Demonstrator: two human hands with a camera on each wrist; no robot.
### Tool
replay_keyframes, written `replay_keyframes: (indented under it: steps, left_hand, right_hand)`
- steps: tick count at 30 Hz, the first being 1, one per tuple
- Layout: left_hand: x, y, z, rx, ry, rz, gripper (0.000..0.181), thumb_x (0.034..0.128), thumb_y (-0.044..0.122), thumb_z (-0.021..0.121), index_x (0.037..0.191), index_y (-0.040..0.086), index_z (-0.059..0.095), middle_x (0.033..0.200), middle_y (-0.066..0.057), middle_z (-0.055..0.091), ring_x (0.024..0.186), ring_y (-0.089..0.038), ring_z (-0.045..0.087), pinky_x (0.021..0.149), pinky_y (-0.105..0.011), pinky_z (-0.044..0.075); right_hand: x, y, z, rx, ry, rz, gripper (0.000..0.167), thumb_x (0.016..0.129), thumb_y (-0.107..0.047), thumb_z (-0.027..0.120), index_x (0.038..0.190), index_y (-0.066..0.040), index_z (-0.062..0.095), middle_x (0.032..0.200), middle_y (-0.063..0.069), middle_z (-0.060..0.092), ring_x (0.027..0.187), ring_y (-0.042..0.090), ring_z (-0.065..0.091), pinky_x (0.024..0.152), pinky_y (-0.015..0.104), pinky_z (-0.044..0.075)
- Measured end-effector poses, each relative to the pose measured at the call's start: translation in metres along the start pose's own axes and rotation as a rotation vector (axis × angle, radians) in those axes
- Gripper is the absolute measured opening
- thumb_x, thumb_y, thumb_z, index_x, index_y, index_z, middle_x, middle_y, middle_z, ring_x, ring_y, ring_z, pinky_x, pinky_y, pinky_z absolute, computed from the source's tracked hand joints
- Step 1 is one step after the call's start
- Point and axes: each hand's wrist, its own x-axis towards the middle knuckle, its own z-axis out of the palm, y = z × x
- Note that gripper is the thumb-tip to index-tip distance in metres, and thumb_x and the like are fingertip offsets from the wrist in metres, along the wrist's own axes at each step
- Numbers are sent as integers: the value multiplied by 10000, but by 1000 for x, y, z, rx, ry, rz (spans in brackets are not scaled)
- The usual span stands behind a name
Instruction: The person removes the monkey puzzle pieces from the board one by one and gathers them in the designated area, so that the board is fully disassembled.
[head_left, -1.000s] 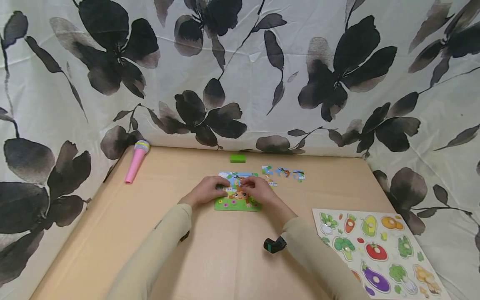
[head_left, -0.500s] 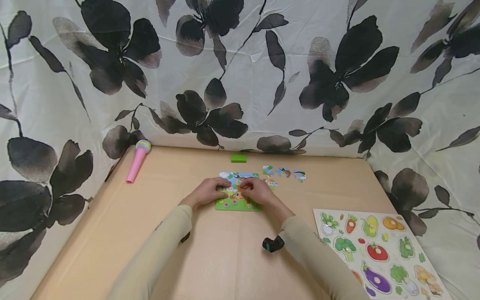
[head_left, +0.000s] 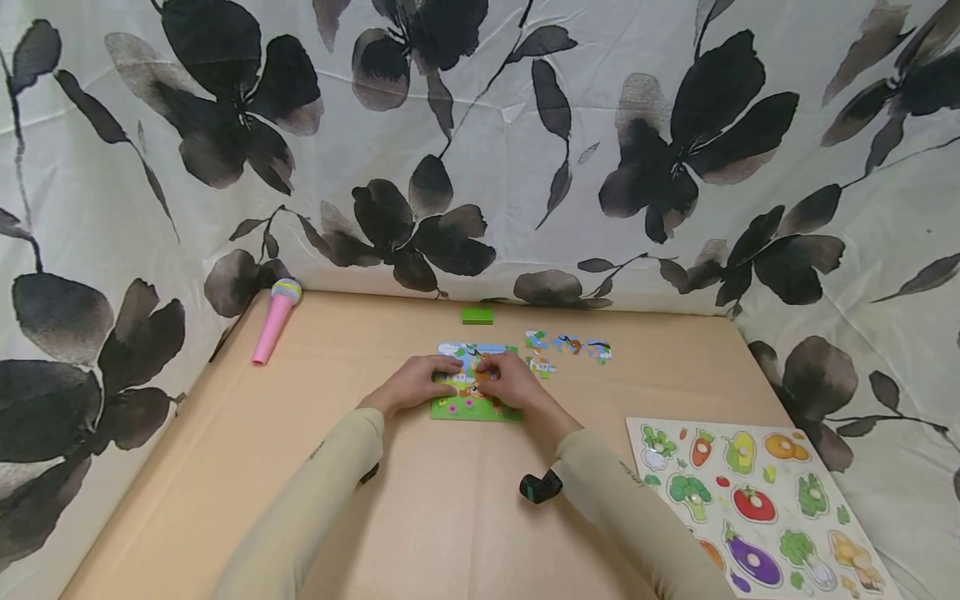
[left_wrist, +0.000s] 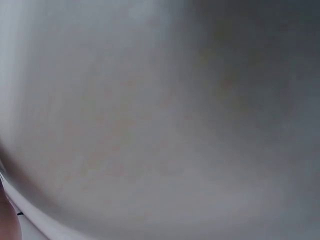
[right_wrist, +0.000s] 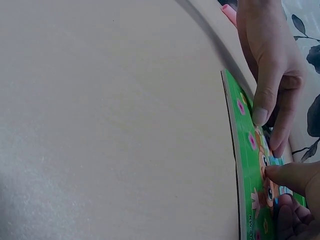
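A picture puzzle (head_left: 465, 410) with a cartoon animal on green grass and blue sky lies flat on the table, also visible in the right wrist view as a green-edged board (right_wrist: 240, 135). My left hand (head_left: 411, 382) rests on its left side, thumb and index fingertip on the picture. Over the middle, my right hand (head_left: 513, 383) holds its thumb and fingers close together on what looks like a puzzle piece, mostly hidden beneath them. In the right wrist view, the right thumb (right_wrist: 295, 176) touches the animal's face. The left wrist view is a pale blur.
Several loose puzzle pieces (head_left: 570, 344) lie behind and right of the puzzle, with a green block (head_left: 477, 317) near the back edge. A pink toy microphone (head_left: 275, 325) lies at the back left. A vegetable picture board (head_left: 720, 483) sits front right.
The right hand has shifted slightly left over the picture, and its forearm has swung a little inward. The left hand stays in place on the puzzle.
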Motion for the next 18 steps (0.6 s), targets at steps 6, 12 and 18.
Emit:
replay_keyframes:
  steps: [6, 12, 18]
  left_hand:
    - [0, 1, -1, -1, -2, 4, 391, 875, 194, 740, 1231, 44, 681, 1357, -78, 591, 1329, -292, 467, 1122, -440, 339]
    - [-1, 2, -2, 4, 0, 16, 392, 878, 192, 737, 1232, 37, 678, 1357, -88, 591, 1323, -303, 473, 1117, -450, 344]
    - [-1, 3, -2, 3, -7, 11, 395, 880, 194, 735, 1236, 34, 674, 1362, -88, 587, 1324, -304, 471, 1118, -452, 343]
  right_hand:
    - [-1, -3, -2, -58, -7, 19, 392, 891, -138, 724, 1251, -14, 634, 1095, 105, 609, 817, 171, 500, 777, 354, 483]
    - [0, -6, -3, -80, -38, 38, 433, 902, -158, 715, 1298, -25, 600, 1112, 103, 547, 947, 211, 491, 841, 390, 469]
    - [1, -7, -5, -98, -75, -10, 368, 907, -106, 692, 1261, -30, 625, 1052, 120, 537, 926, 216, 472, 815, 383, 472]
